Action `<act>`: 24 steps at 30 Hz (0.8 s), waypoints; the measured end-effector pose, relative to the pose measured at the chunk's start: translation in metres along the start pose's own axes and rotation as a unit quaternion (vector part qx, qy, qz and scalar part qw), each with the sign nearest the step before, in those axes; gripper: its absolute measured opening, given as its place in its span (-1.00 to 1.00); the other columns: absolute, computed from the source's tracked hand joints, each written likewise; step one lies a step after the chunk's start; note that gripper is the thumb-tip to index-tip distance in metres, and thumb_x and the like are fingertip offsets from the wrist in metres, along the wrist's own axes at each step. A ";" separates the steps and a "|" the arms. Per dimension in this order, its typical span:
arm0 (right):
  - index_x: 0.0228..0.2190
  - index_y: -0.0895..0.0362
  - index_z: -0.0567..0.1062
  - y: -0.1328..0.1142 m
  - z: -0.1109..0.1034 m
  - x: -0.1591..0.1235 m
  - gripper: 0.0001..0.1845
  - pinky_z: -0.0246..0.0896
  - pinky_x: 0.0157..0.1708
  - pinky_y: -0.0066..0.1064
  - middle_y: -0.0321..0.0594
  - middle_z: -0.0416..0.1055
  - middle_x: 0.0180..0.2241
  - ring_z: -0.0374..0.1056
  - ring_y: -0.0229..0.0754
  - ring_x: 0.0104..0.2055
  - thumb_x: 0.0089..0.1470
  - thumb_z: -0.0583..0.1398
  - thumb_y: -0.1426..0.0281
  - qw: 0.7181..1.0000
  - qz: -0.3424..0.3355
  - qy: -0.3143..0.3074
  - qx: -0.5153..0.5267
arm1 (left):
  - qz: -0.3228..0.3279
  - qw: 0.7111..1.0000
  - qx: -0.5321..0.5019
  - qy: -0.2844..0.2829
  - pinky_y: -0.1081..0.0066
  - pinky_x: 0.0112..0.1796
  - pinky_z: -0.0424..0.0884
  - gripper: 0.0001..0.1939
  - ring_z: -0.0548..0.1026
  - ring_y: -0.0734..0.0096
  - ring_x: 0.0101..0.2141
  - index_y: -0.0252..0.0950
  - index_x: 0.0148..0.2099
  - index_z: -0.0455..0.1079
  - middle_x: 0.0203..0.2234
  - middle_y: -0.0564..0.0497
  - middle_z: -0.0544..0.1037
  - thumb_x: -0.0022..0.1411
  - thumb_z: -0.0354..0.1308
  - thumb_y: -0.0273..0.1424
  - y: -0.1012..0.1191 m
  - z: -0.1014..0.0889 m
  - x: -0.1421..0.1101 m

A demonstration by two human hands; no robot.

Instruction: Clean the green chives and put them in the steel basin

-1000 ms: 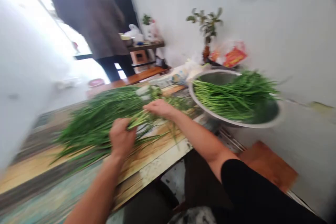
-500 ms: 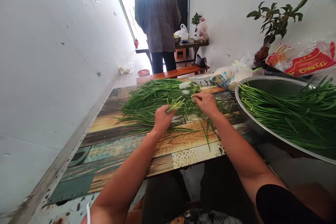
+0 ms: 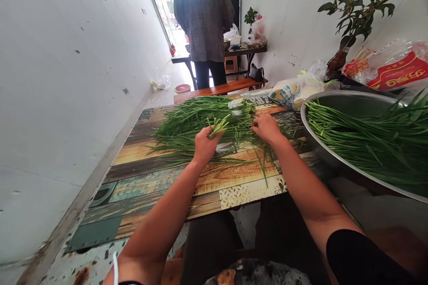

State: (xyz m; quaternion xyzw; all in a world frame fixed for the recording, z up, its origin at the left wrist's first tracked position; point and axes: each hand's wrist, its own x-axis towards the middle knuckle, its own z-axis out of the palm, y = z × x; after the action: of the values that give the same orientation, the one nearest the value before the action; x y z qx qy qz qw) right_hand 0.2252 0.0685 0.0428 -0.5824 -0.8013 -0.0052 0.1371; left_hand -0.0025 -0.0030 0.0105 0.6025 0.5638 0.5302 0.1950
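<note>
My left hand (image 3: 204, 146) is closed around a small bunch of garlic chives (image 3: 219, 126), its pale cut stem ends pointing up and to the right. To the right of it, my right hand (image 3: 267, 129) is closed with the fingertips pinched, low over loose scraps of leaf and stem (image 3: 290, 125). Whatever lies between those fingertips is too small to make out. Behind both hands a large heap of chives (image 3: 189, 118) spreads over the table, with a whitish band (image 3: 236, 107) around the stem end of a bundle.
A wide metal basin (image 3: 329, 164) with more chives (image 3: 361, 140) stands at the right. Plastic bags (image 3: 297, 93) and a potted plant (image 3: 357, 15) are behind it. The patterned table (image 3: 143, 187) reaches toward a bench (image 3: 220, 89). Beyond, a person (image 3: 203, 18) stands facing away.
My right hand has moved slightly right and down, away from the bunch, toward the scraps. My left hand still grips the chives. The view has tilted down a little.
</note>
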 end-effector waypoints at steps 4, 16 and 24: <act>-0.34 0.14 0.67 0.000 0.003 0.000 -0.78 0.15 -0.23 -0.32 0.00 0.55 -0.25 0.37 -0.01 -0.12 0.11 0.21 0.35 0.999 -0.028 -0.030 -0.008 | 0.020 0.999 0.020 0.029 0.43 -0.24 0.34 -0.71 0.44 0.41 -0.33 -0.31 -0.21 0.55 -0.38 0.00 0.56 0.19 0.20 -0.19 0.002 -0.002 0.000; -0.43 0.18 0.61 0.006 -0.006 0.003 -0.65 0.18 -0.40 -0.41 -0.21 0.50 -0.49 0.33 -0.23 -0.44 0.04 0.20 0.14 0.902 -0.009 0.079 0.425 | 0.042 0.994 -0.012 0.099 0.51 -0.39 0.26 -0.70 0.35 0.52 -0.48 -0.31 -0.30 0.48 -0.50 0.08 0.52 0.21 0.17 -0.14 0.005 -0.002 -0.001; -0.52 0.18 0.57 -0.001 -0.011 0.000 -0.64 0.17 -0.45 -0.42 -0.26 0.44 -0.56 0.24 -0.30 -0.52 -0.14 0.30 0.10 0.832 0.017 0.041 0.553 | 0.039 0.993 -0.023 0.113 0.43 -0.27 0.37 -0.76 0.50 0.39 -0.38 -0.31 -0.24 0.55 -0.42 0.00 0.62 0.17 0.20 -0.25 0.005 0.000 -0.002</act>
State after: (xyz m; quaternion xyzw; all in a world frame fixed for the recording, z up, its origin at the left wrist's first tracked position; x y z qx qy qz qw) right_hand 0.2264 0.0666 0.0541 -0.4216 -0.6540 0.4175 0.4693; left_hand 0.0007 -0.0067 0.0138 0.5556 0.5455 0.6153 0.1230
